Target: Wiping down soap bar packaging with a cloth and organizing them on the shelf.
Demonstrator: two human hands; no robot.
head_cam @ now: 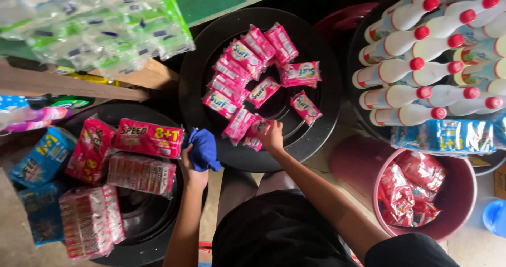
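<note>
- Head view: a blue cloth [203, 150] is clamped in the left hand [191, 167], fingers closed round it, at the black basin [321, 124] rim
- A pink sachet [256, 132] inside the basin is pinched by the right hand [272, 138]
- More pink sachets [247, 66] are scattered across the basin

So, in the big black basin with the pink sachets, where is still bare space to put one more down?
The black basin has bare floor on its right side, between the loose pink sachets and the right rim, and along the near rim by the right hand. The centre-left is crowded with overlapping sachets. The left hand holds a blue cloth at the near-left rim.
</note>
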